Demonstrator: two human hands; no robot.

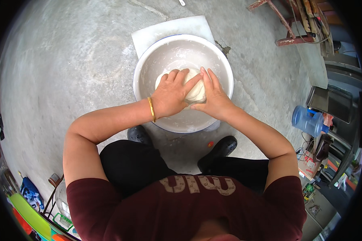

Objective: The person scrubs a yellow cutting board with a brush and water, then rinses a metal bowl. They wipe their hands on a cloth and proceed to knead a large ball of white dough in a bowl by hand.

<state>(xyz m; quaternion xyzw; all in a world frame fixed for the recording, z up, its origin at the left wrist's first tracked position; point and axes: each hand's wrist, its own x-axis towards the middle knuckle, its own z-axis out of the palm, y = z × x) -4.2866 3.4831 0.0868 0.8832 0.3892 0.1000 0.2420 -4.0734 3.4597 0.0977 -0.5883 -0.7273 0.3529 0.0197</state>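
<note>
A smooth lump of white dough [196,90] lies in a wide enamel basin [183,120] with a blue edge. My left hand [173,95], with a gold bangle at its wrist, grips the dough from above on its left side, fingers curled over the far part. At the right edge of the dough, my right hand [215,96] holds it between the thumb and the raised fingers. The two hands meet near the left index fingertip. Smears of dough cling to the inner wall of the basin. Part of the dough is hidden under the left hand.
Beneath the basin, a pale flat slab [175,28] juts out on the concrete floor [78,66]. My dark shoes [220,150] flank the basin's near side. To the right are a blue water jug [308,121], a dark tray [328,102] and a red wooden frame [286,27].
</note>
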